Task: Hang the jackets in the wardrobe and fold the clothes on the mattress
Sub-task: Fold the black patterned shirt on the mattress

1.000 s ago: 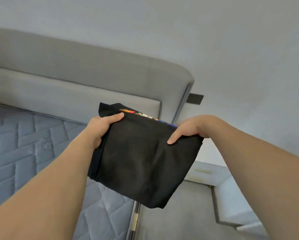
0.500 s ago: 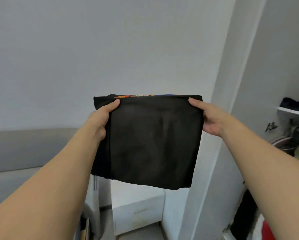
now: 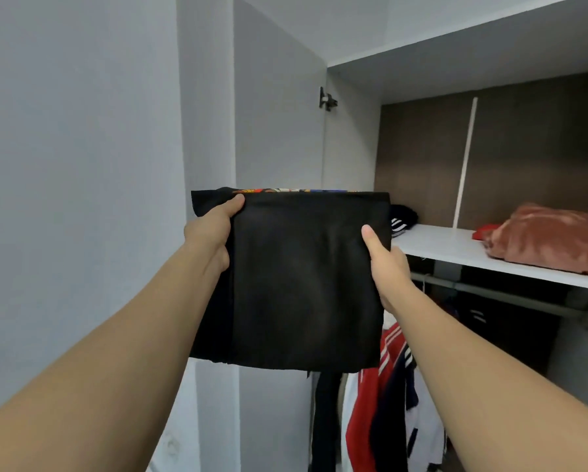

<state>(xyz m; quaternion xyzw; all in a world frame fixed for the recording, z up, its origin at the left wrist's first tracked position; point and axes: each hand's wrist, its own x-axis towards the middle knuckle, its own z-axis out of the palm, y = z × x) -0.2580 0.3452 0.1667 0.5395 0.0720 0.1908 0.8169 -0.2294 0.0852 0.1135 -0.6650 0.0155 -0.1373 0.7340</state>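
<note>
Two hands, left hand and right hand, gripping folded black garment before wardrobe shelf

A folded black garment hung flat and roughly square in the air before the open wardrobe, a strip of bright print showing along its top fold. It was held at both upper side edges. Inside the wardrobe, red, white and navy jackets hung below the shelf.
</note>
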